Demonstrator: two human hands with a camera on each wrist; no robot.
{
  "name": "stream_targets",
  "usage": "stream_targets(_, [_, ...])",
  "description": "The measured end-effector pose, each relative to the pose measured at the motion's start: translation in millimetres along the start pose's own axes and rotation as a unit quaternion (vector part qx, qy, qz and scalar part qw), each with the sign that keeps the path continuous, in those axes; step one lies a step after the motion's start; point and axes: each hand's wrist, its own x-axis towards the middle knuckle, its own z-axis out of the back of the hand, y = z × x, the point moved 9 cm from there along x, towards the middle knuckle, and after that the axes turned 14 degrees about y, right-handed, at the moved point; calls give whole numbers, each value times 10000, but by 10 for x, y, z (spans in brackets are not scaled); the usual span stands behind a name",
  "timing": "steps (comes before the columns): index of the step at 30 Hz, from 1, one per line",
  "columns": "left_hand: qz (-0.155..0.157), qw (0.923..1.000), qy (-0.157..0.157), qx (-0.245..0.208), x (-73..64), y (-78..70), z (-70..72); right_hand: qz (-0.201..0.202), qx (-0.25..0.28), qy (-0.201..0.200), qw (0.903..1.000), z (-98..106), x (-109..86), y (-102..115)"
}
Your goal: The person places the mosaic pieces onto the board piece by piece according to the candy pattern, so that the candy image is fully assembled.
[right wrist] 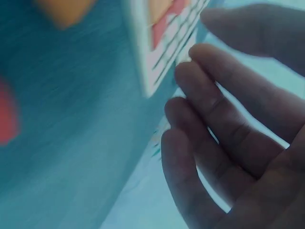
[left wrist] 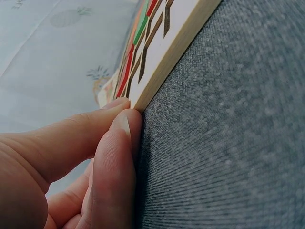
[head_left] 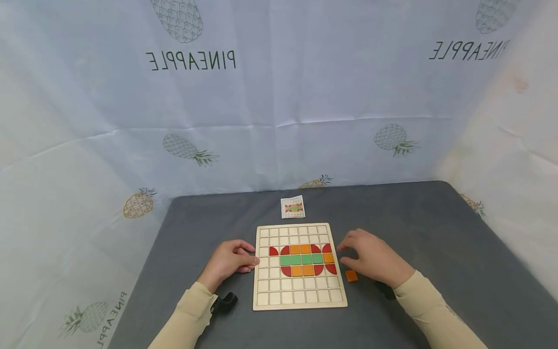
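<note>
A wooden grid board [head_left: 298, 296] lies on the table, with green squares [head_left: 295, 260], orange squares [head_left: 301, 249] and red quarter-circle pieces [head_left: 330, 268] set in its middle rows. My left hand [head_left: 226, 261] pinches the board's left edge; the left wrist view shows its thumb [left wrist: 71, 138] and a fingertip right at that edge. On the other side, my right hand [head_left: 375, 257] hovers beside the board's right edge, fingers loosely bent and nothing between them. Just below it lies a loose orange square [head_left: 351, 276]. A blurred red shape [right wrist: 6, 114] shows at the left of the right wrist view.
A small printed card [head_left: 293, 207] with a coloured grid pattern lies behind the board. The dark grey table [head_left: 209, 218] is enclosed by pale cloth [head_left: 279, 97] printed with pineapples. A black band [head_left: 224, 304] is on my left wrist.
</note>
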Motion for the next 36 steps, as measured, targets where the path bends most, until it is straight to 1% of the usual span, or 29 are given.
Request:
stream_targets(4, [-41, 10000, -15, 17, 0, 6, -1, 55, 3, 165, 9998, -88, -183, -135])
stream_targets(8, [-38, 10000, -18, 24, 1, 12, -3, 215, -60, 199, 9996, -160, -287, -178])
stream_targets(15, [-4, 10000, -8, -1, -2, 11, -2, 292, -78, 157, 9994, -259, -296, -237])
stream_targets(20, [8, 10000, 4, -23, -4, 5, 8, 324, -88, 72, 9994, -251, -275, -282])
stream_targets(25, [-101, 9999, 64, -22, -17, -15, 3, 107, 103, 41, 9999, -199, -226, -354])
stream_targets(28, [-118, 9999, 80, -67, -28, -29, -1, 22, 236, 12, 9997, -165, -165, -357])
stream_targets(32, [-119, 9999, 70, -75, -41, -40, -4, 47, 314, -13, 9995, -142, -13, -271])
stream_targets(36, [-134, 9999, 51, -60, -53, -47, -4, 101, 356, -89, 9993, -129, 193, -116])
